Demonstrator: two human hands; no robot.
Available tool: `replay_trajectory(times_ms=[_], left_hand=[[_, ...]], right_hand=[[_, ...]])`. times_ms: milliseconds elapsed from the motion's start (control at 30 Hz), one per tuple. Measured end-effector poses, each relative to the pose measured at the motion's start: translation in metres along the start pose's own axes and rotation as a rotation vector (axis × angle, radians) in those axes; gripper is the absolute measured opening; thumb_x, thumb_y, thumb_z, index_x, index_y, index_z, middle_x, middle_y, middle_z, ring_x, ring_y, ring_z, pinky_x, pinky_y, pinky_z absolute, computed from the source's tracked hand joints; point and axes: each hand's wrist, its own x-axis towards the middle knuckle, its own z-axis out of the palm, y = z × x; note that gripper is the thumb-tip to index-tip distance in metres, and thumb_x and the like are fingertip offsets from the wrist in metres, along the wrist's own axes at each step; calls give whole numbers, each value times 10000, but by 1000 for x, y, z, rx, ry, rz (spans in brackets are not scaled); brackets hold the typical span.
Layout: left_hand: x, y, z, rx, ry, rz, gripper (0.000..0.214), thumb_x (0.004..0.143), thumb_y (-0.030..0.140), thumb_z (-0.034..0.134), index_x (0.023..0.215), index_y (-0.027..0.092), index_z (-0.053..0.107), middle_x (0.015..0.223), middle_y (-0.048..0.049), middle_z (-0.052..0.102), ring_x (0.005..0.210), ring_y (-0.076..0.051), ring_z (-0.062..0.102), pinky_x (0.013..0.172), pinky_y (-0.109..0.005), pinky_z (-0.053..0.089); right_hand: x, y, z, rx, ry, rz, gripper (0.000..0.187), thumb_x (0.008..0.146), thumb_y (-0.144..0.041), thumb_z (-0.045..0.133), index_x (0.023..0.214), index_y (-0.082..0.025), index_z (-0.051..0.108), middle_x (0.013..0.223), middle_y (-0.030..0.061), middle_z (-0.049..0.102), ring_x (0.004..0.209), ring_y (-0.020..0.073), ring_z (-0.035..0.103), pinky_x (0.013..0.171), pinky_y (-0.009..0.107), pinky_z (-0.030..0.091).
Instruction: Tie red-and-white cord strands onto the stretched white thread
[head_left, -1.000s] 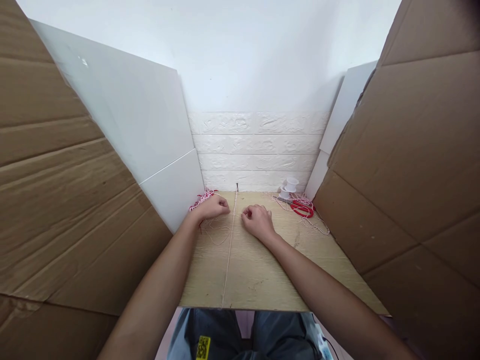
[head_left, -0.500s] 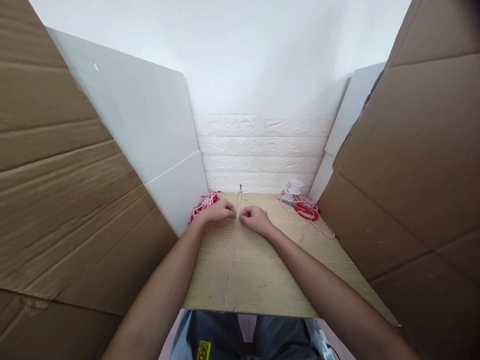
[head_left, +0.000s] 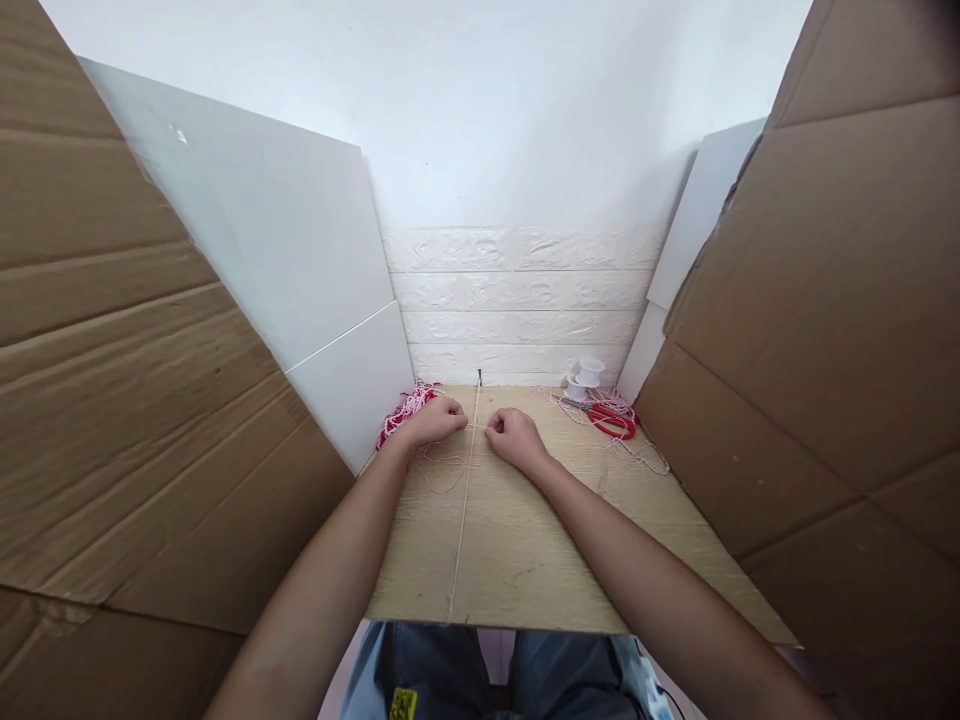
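Note:
A pale string (head_left: 463, 510) runs from a small dark nail (head_left: 480, 375) at the back of the board down to its front edge. My left hand (head_left: 442, 418) is closed just left of this string, and my right hand (head_left: 514, 435) is closed just right of it. Between my pinched fingertips a thin thread (head_left: 477, 427) crosses the string, with one end in each hand. Loose thread (head_left: 442, 485) curls on the wood below my left hand. Any knot at the crossing is too small to make out.
Red and pink-white cords (head_left: 409, 408) lie piled at the back left. Red-handled scissors (head_left: 611, 422), white spools (head_left: 589, 373) and tangled pink thread (head_left: 641, 460) sit at the back right. Cardboard walls (head_left: 817, 330) flank the wooden board (head_left: 540, 570).
My hands have drawn slightly apart, the right one moving away from the string. The thread between them is now stretched across the string.

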Motion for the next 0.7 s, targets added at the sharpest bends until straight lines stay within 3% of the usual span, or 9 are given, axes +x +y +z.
replay_trajectory(times_ms=[400, 567, 700], left_hand=[[-3, -4, -3, 0, 54, -20, 153, 635, 251, 537, 551, 198, 421, 554, 38, 385, 512, -109, 330, 470, -267, 215], [-5, 3, -8, -35, 33, 22, 126, 647, 257, 532, 551, 176, 533, 555, 24, 481, 538, -122, 415, 513, -263, 298], [-4, 10, -5, -88, 94, 15, 167, 653, 290, 567, 639, 159, 669, 651, -9, 620, 640, -158, 536, 610, -267, 403]], right_hand=[[4, 9, 0, 21, 1, 27, 74, 740, -206, 603, 674, -174, 608, 736, 34, 649, 674, 134, 530, 627, 232, 341], [7, 8, -2, 37, -46, 72, 73, 757, -207, 591, 704, -174, 629, 750, 36, 670, 689, 141, 558, 637, 231, 356], [18, 4, -7, 108, -112, 111, 131, 799, -253, 577, 815, -179, 684, 833, 41, 706, 747, 158, 592, 658, 235, 375]])
